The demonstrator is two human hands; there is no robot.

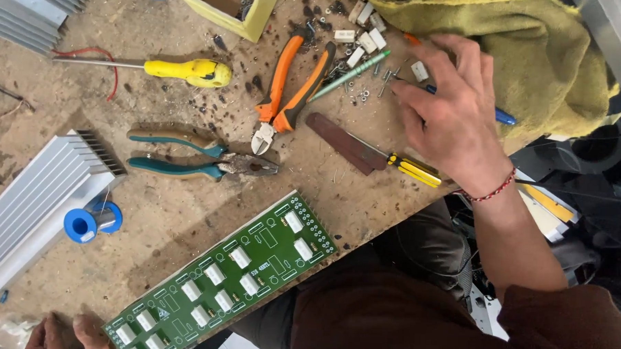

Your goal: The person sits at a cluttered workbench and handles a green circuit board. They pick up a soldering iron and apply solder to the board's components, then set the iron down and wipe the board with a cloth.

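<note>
My right hand (447, 110) reaches over the far right of the wooden bench (152, 189), fingers spread above small white block parts (363, 40) and scattered screws; it holds nothing that I can see. A blue pen (503, 117) pokes out from under it. My left hand (64, 332) shows only at the bottom edge, fingers on the near end of a long green circuit board (228, 275) carrying several white block components. The board lies diagonally along the bench's front edge.
Orange-handled cutters (289, 91), teal-handled pliers (194, 157), a yellow-handled screwdriver (183, 70), a small yellow-black screwdriver (410, 168) and a brown flat piece (339, 141) lie mid-bench. A finned aluminium heat sink (38, 199), a blue solder spool (92, 220), a yellow box (227, 10) and a yellow cloth (521, 44) surround them.
</note>
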